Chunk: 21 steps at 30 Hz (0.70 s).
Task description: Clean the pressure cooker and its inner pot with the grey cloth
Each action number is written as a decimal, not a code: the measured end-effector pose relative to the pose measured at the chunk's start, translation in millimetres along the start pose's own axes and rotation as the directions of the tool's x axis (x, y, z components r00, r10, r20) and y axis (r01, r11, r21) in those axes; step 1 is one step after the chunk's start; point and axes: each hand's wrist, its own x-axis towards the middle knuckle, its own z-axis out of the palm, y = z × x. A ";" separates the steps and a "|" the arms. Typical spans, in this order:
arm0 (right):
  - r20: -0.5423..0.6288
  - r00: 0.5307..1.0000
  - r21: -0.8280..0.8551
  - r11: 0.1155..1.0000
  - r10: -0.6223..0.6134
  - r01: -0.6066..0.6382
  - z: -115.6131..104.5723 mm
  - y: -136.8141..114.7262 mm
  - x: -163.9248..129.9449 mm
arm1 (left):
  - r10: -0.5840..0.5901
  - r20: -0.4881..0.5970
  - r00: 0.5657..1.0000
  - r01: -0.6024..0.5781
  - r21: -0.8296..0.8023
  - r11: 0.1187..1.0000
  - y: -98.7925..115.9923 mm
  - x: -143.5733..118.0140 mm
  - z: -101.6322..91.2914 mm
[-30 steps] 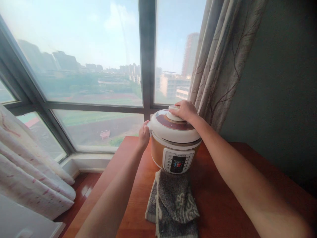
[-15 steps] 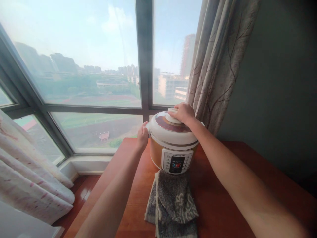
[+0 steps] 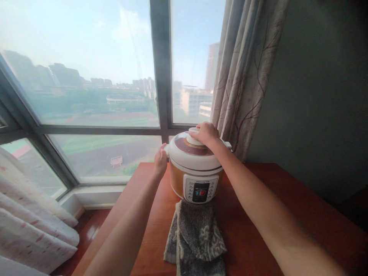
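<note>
White cooker point(image 3: 197, 168) near table point(image 3: 258, 214) edge — right hand point(image 3: 204, 134) on lid; left hand point(image 3: 160, 158) beside.

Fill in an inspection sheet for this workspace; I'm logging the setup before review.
Surface: wooden table, reddish brown, set against the window.
Job's things: electric cooker upright near the table's far edge, white lid on, control panel facing the camera.
Clutter: folded grey towel lying in front of the cooker.
Hands: right hand rests on the lid knob; left hand grips the cooker's left side handle.
Cables: nothing seen.
Surroundings: large window with city view, patterned curtain behind the cooker, white curtain lower left, dark wall at right.
</note>
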 end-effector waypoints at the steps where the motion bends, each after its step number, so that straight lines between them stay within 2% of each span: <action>1: -0.002 1.000 0.003 1.000 0.005 -0.005 0.5 -0.6 0.0 | -0.015 -0.002 1.000 0.015 -0.004 1.000 0.2 0.2 0.0; 9: -0.016 1.000 0.032 0.999 0.001 0.000 3.9 -2.3 1.2 | -0.070 -0.012 0.997 0.069 -0.026 0.997 2.6 1.3 -0.3; 21: -0.006 0.995 0.131 0.986 -0.101 0.100 16.0 20.0 5.1 | -0.098 -0.015 0.995 0.097 -0.036 0.995 6.4 -2.1 0.0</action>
